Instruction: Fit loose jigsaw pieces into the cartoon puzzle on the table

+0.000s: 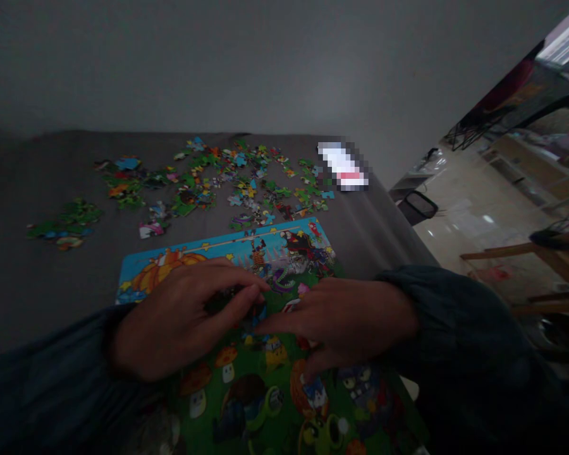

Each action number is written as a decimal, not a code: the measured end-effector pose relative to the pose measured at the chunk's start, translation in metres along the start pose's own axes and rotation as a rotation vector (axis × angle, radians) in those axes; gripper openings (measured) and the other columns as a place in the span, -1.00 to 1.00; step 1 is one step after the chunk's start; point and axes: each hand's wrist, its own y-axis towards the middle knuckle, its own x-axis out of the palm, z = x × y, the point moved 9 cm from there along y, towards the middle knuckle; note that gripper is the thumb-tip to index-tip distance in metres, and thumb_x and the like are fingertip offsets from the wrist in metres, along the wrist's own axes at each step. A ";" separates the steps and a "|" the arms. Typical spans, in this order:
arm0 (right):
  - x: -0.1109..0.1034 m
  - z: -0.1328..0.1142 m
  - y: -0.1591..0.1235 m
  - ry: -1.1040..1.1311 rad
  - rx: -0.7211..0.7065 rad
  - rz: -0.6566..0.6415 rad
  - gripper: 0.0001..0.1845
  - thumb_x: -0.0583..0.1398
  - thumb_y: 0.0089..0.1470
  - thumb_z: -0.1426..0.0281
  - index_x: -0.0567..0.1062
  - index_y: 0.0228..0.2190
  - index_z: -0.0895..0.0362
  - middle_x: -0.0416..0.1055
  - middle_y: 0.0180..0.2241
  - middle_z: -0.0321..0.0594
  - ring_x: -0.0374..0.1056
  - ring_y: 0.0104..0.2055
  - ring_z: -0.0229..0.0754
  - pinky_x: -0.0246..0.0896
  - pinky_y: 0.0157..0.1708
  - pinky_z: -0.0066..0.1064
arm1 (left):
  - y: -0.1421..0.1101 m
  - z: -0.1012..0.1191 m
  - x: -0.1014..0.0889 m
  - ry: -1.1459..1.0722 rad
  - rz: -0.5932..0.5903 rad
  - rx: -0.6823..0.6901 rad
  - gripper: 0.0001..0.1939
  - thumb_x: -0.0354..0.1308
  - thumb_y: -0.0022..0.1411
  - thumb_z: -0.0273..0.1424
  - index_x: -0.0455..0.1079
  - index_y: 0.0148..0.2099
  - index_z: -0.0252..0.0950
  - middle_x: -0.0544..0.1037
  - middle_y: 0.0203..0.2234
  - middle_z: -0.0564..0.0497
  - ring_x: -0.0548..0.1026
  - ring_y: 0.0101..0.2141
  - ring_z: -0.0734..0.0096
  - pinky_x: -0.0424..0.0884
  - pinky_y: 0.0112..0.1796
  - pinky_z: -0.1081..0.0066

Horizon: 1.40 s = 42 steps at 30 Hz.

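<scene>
A colourful cartoon jigsaw puzzle lies under both hands, with pumpkins, mushrooms and plant figures on it. My left hand reaches over its middle from the left. The thumb and forefinger tips come together in a pinch; anything between them is hidden. Facing it, my right hand lies low over the puzzle, forefinger stretched to the left and thumb apart, holding nothing that I can see. The forefinger tip touches the picture just below the left fingertips. Dim light and the hands hide the puzzle's centre.
Many loose jigsaw pieces are scattered behind the puzzle on a grey cloth-covered table. A lit phone, partly pixelated, lies at the back right. A wall rises behind. Beyond the right edge are a tiled floor and wooden furniture.
</scene>
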 end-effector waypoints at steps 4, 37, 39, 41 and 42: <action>0.000 0.000 0.000 -0.004 0.000 -0.002 -0.26 0.26 0.07 0.15 0.18 0.22 0.03 0.52 -0.14 -0.08 0.46 -0.22 -0.05 0.20 -0.26 -0.29 | 0.000 0.001 -0.002 -0.006 0.015 -0.003 -0.74 0.01 0.32 -0.24 0.53 -0.17 -0.11 0.63 -0.33 0.11 0.54 -0.30 0.40 0.42 -0.28 0.47; -0.118 0.147 -0.013 -0.097 0.314 0.733 -0.49 0.06 0.17 0.12 0.43 0.03 0.15 0.39 0.01 0.03 0.30 0.05 0.05 0.18 0.05 -0.07 | -0.037 -0.139 -0.104 0.657 0.138 -0.489 -0.49 -0.06 0.29 -0.08 0.24 0.24 -0.08 0.20 0.27 -0.11 0.12 0.24 -0.09 0.17 0.06 -0.15; -0.125 0.145 0.001 -0.130 0.306 0.680 -0.47 0.05 0.18 0.12 0.43 0.04 0.18 0.42 -0.03 0.05 0.32 0.02 0.04 0.19 0.03 -0.08 | -0.043 -0.148 -0.101 0.657 0.126 -0.520 -0.44 -0.10 0.30 -0.04 0.13 0.30 -0.04 0.09 0.32 -0.09 0.04 0.28 -0.07 0.10 0.10 -0.16; -0.131 0.142 0.019 -0.187 0.303 0.638 -0.48 0.04 0.19 0.15 0.44 0.03 0.22 0.45 -0.11 0.04 0.35 -0.05 0.01 0.22 -0.01 -0.11 | -0.046 -0.154 -0.096 0.649 0.107 -0.530 -0.40 -0.10 0.30 -0.02 0.04 0.34 -0.02 0.02 0.35 -0.07 -0.03 0.30 -0.05 0.05 0.13 -0.15; -0.134 0.140 0.029 -0.221 0.302 0.628 -0.50 0.04 0.20 0.16 0.46 0.01 0.22 0.46 -0.13 0.04 0.35 -0.06 0.00 0.22 -0.01 -0.12 | -0.047 -0.156 -0.093 0.645 0.099 -0.530 -0.38 -0.10 0.30 -0.01 0.01 0.35 -0.02 0.00 0.35 -0.07 -0.05 0.30 -0.05 0.02 0.14 -0.16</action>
